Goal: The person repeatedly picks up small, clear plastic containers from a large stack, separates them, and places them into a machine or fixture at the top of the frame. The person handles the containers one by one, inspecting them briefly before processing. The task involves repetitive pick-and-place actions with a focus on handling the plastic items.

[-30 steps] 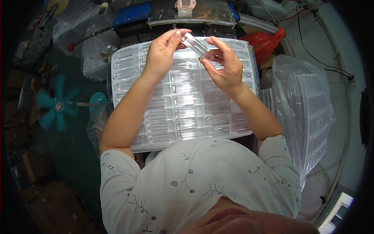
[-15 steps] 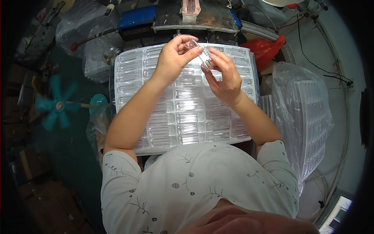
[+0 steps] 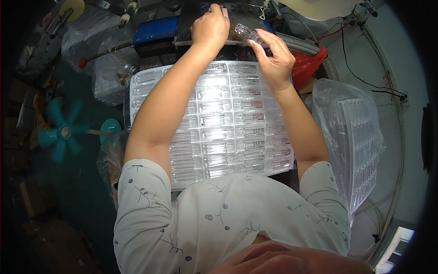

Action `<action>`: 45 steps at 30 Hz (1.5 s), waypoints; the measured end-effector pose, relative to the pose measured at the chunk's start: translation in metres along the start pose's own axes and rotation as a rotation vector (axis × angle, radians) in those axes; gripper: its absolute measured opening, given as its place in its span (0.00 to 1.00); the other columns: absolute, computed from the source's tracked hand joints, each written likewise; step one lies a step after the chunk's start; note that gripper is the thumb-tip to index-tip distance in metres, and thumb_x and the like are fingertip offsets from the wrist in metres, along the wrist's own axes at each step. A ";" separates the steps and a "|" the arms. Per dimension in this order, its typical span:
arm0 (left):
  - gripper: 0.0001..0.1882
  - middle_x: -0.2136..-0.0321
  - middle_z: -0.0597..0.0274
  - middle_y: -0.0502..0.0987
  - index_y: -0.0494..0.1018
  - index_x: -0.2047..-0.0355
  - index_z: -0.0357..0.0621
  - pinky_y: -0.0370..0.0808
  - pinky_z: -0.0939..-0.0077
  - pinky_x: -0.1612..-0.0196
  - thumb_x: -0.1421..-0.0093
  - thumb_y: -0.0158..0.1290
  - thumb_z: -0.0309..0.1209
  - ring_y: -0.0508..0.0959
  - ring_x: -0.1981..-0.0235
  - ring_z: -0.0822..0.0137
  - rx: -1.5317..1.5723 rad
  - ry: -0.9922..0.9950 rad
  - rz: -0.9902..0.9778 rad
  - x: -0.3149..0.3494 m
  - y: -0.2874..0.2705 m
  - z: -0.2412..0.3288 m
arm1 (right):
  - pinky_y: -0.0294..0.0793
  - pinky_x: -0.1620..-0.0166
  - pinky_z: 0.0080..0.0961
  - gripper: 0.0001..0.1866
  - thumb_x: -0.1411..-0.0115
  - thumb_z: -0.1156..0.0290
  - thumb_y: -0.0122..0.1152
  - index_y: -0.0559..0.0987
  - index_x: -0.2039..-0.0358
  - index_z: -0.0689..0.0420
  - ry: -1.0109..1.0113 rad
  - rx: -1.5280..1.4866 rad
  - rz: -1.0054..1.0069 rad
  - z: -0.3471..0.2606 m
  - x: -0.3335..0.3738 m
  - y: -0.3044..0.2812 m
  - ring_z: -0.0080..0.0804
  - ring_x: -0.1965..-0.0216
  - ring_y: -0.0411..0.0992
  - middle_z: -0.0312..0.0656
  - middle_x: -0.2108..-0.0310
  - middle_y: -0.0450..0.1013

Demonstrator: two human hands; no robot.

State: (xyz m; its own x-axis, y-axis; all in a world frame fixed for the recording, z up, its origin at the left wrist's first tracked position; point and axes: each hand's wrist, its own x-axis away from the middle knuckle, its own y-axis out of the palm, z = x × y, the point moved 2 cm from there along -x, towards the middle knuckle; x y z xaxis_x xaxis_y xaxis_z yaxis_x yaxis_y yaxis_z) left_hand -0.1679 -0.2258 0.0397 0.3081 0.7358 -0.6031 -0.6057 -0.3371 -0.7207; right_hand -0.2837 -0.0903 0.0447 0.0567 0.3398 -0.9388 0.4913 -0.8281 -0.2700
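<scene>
My right hand pinches a clear plastic tube between thumb and fingers, over the near edge of a dark metal machine plate. The tube slants, its far end pointing up and left. On the plate, my left hand has its fingers curled at a pink holder and covers most of it. What those fingers grip is hidden behind the hand. Below both hands lies a white tray with rows of clear tubes, several on its right side bearing printed lettering.
Bagged stacks of trays stand at the right. A red plastic bag hangs beside the machine. A teal fan is at the left, near wrapped bundles. A blue machine part flanks the plate.
Both hands were together on a clear tube over the tray. My left hand has left it and moved forward to the pink holder; my right hand has carried the tube forward and right.
</scene>
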 end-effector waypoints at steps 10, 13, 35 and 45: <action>0.17 0.74 0.56 0.79 0.70 0.57 0.38 0.75 0.66 0.66 0.43 0.54 0.35 0.79 0.72 0.55 0.315 -0.177 -0.013 0.080 -0.087 -0.081 | 0.74 0.57 0.30 0.09 0.52 0.73 0.65 0.78 0.68 0.57 -0.249 0.342 -0.207 0.025 -0.014 0.090 0.35 0.61 0.75 0.37 0.63 0.77; 0.12 0.73 0.56 0.79 0.73 0.60 0.40 0.74 0.70 0.65 0.42 0.54 0.33 0.80 0.70 0.61 0.446 -0.154 -0.115 0.092 -0.084 -0.086 | 0.72 0.54 0.31 0.10 0.50 0.71 0.64 0.78 0.65 0.57 -0.236 0.335 -0.182 0.022 -0.009 0.088 0.38 0.58 0.73 0.40 0.60 0.75; 0.12 0.68 0.62 0.73 0.77 0.68 0.44 0.65 0.65 0.51 0.56 0.63 0.28 0.70 0.58 0.59 0.118 0.344 -0.233 0.123 -0.051 -0.052 | 0.70 0.56 0.30 0.16 0.56 0.72 0.70 0.78 0.64 0.58 0.066 -0.026 -0.858 -0.040 0.074 0.015 0.37 0.59 0.66 0.40 0.65 0.69; 0.16 0.59 0.57 0.77 0.73 0.53 0.38 0.70 0.76 0.52 0.40 0.53 0.33 0.75 0.57 0.68 0.962 -0.287 -0.485 0.129 -0.070 -0.049 | 0.76 0.71 0.18 0.15 0.51 0.73 0.68 0.76 0.62 0.61 0.238 -0.225 -0.493 -0.050 0.057 0.006 0.25 0.74 0.75 0.42 0.67 0.75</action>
State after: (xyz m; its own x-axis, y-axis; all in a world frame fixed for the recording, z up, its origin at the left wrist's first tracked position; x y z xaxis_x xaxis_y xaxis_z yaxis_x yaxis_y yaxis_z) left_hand -0.0498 -0.1359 -0.0040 0.5606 0.8163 -0.1389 -0.8214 0.5269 -0.2183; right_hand -0.2342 -0.0537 0.0004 -0.0446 0.7727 -0.6333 0.6800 -0.4409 -0.5859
